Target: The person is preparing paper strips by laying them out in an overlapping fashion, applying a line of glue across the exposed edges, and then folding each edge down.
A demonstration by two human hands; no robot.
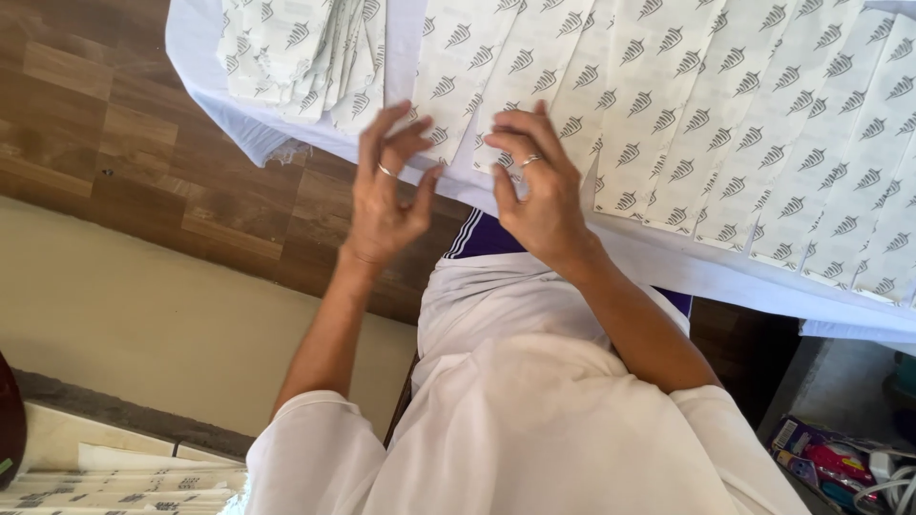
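**Two hands at the edge of a row of patterned paper sheets**

Nearest the camera, at the lower left, a stack of printed paper [124,486] lies flat, and a person in a white garment [534,420] fills the lower middle.

Beyond that, the left hand [386,195] hovers in front of the counter's edge. Its fingers are loosely curled and apart, thumb and forefinger close but pinching nothing that can be seen; a ring sits on one finger. The right hand [536,191], also ringed, is bent over the near edge of a paper sheet [515,86], its fingertips pressing on the sheet's lower end; whether it grips the sheet cannot be told.

The sheet is white with a repeating grey leaf-like mark. It lies on the counter [687,272], which is covered in white cloth, among a row of overlapping sheets [763,124] of the same pattern running off to the right. Farther left, a loose pile of similar sheets [305,57] sits near the counter's corner, above the wooden floor [124,143].
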